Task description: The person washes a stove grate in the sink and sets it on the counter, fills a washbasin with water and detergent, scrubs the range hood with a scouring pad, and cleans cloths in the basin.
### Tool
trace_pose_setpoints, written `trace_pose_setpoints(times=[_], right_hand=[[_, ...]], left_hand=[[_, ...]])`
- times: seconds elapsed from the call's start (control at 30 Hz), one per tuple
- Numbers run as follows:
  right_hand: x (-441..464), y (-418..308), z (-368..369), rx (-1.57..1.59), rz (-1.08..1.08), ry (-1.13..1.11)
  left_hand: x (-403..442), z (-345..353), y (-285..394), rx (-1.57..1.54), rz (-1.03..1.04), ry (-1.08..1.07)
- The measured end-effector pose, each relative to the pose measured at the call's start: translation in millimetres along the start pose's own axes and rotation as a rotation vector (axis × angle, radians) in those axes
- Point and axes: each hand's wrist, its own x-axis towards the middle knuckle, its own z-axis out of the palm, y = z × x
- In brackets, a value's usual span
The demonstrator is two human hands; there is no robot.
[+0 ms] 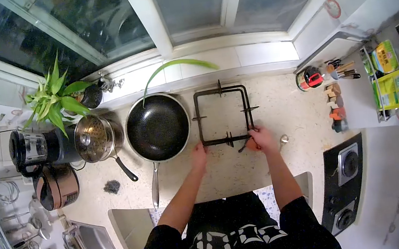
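A black square gas-stove grate [217, 142] lies on the speckled countertop in front of me. My left hand [199, 156] is closed at the grate's front left corner, its fingertips partly hidden by the bar. My right hand [263, 139] is closed at the front right corner. A small reddish-brown thing [252, 144] with a dark end shows under the right fingers; its kind I cannot make out. Just right of that hand lies a metal spoon [284, 139]. A black frying pan [157, 127] sits left of the grate, its handle pointing toward me.
A steel steamer pot [93, 136], a rice cooker [56, 186], a blender [27, 148] and a potted plant [54, 100] stand on the left. A dark scouring pad [112, 187] lies nearby. A sink [98, 242] is lower left, a gas hob [332, 197] lower right.
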Motion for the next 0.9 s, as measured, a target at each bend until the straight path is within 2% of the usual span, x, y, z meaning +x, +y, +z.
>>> trace_pose_setpoints(times=[0.1,0.17,0.27,0.33,0.43,0.53,0.63,0.7,0.77,0.83,0.9], right_hand=[[28,31,15,0.049,-0.023,-0.007],[25,26,16,0.167,-0.02,-0.047],[-2,-12,19,0.347,-0.008,-0.072],[-1,-12,22,0.397,0.003,-0.037],[34,25,25,0.2,-0.062,-0.018],[11,6,18,0.097,0.124,-0.116],[1,15,36,-0.244,0.034,0.094],[-4,26,51,-0.176,-0.182,0.278],[-9,31,56,0.148,-0.157,0.206],[-39,-4,45,0.715,0.111,-0.132],[-39,-5,51,0.769,0.202,-0.069]], left_hand=[[-5,-3,10,0.048,0.006,0.014],[-22,0,31,0.075,-0.026,0.053],[-22,-1,32,0.211,0.102,0.035],[-28,3,38,0.161,0.091,0.06],[-19,8,27,0.018,0.124,0.066],[8,6,5,-0.062,0.108,0.039],[14,6,4,-0.078,0.104,0.075],[11,6,10,-0.037,0.113,0.112],[5,4,17,0.052,0.118,0.135],[20,0,9,0.119,0.124,0.143],[19,1,12,0.124,0.109,0.15]])
